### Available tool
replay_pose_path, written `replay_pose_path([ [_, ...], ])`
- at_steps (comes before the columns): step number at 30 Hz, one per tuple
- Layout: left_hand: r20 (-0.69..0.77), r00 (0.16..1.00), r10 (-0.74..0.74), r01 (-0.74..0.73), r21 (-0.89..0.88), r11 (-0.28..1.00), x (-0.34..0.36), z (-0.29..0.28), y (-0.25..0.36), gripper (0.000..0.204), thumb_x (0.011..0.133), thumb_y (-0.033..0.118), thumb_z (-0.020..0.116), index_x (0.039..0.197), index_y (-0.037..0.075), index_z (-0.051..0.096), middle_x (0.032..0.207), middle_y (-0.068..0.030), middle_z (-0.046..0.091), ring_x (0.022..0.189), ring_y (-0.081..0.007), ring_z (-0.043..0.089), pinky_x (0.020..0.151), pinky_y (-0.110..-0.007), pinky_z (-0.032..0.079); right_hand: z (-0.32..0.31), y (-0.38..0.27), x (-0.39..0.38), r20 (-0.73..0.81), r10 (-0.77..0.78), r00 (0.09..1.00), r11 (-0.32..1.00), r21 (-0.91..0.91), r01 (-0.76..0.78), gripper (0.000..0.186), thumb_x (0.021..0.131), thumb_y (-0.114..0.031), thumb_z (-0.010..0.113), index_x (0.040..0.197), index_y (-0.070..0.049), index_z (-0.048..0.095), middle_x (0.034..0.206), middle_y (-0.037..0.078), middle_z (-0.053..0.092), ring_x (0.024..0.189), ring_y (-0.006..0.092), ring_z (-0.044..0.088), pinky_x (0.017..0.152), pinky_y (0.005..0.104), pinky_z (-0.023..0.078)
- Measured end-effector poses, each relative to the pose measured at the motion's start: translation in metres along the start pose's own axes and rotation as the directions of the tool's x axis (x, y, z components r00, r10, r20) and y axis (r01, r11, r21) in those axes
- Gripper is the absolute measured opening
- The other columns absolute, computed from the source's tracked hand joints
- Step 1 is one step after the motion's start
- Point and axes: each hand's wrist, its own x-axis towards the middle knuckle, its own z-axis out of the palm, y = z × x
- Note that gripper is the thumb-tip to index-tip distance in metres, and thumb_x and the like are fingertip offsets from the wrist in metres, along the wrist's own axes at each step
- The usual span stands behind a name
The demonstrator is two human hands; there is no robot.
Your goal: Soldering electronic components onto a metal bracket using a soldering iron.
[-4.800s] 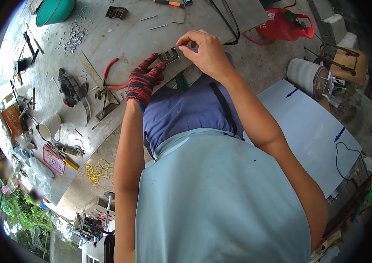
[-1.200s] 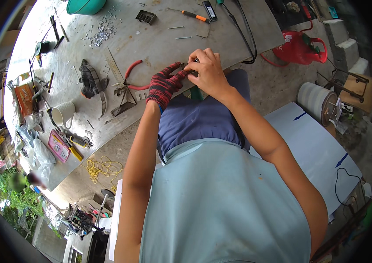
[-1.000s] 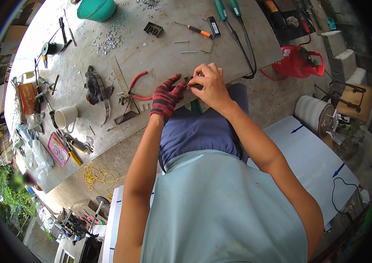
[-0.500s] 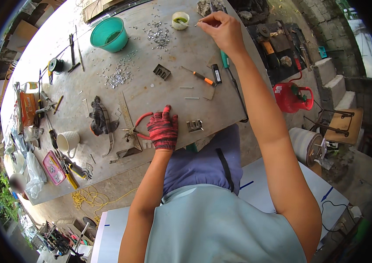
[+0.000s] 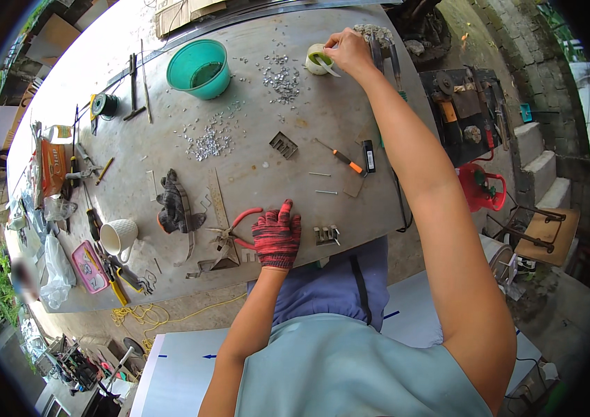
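Observation:
My left hand [image 5: 277,238], in a red and black knit glove, lies on the metal tabletop [image 5: 246,184], fingers stretched forward. Beside it are red-handled pliers [image 5: 229,236], one handle reaching to the glove. My bare right hand [image 5: 350,52] reaches to the far side, its thumb and fingers pinched at the rim of a small white cup [image 5: 312,64] with green inside. Whatever the pinch holds is hidden. A pale flat stick [image 5: 327,67] leans out over the cup's rim. Near my left hand sits a small slotted metal piece [image 5: 326,235]; a similar slotted piece [image 5: 283,145] lies farther up.
A green plastic bowl [image 5: 198,69] stands at the far left, near scattered small metal bits [image 5: 213,139]. An orange-handled screwdriver [image 5: 348,162], a steel ruler [image 5: 217,198], a dark glove [image 5: 173,201] and a white mug [image 5: 119,236] lie about. A red tank [image 5: 479,187] stands off the right edge.
My right hand has moved from just right of the white cup to its rim. My left hand stays by the pliers. The whole view has shifted slightly.

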Motion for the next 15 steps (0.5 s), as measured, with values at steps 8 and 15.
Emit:
replay_pose_path([
  [8,0.005,1.000,-0.007,0.007,-0.010,1.000,0.001,0.000,0.001,0.044,0.092,0.030,0.069,0.133,0.017,0.062,0.103,-0.0137,0.068,0.090,-0.0350,0.064,0.080,-0.051,0.048,0.003,0.002,0.001,0.033,0.013,0.999,1.000,0.010,-0.013,0.015,0.076,-0.025,0.083,0.084,-0.013,0.082,0.103,0.013,0.068,0.102,0.0330,0.067,0.094,0.0420,0.054],
  [15,-0.012,1.000,0.013,-0.014,-0.009,1.000,0.002,-0.002,0.001,0.044,0.092,0.030,0.069,0.133,0.016,0.061,0.100,-0.0133,0.067,0.089,-0.0346,0.063,0.080,-0.050,0.048,-0.011,-0.002,0.002,0.040,0.088,0.995,0.995,0.042,-0.090,0.019,0.073,-0.027,0.085,0.086,-0.014,0.083,0.103,0.014,0.069,0.096,0.0309,0.071,0.090,0.0399,0.057],
])
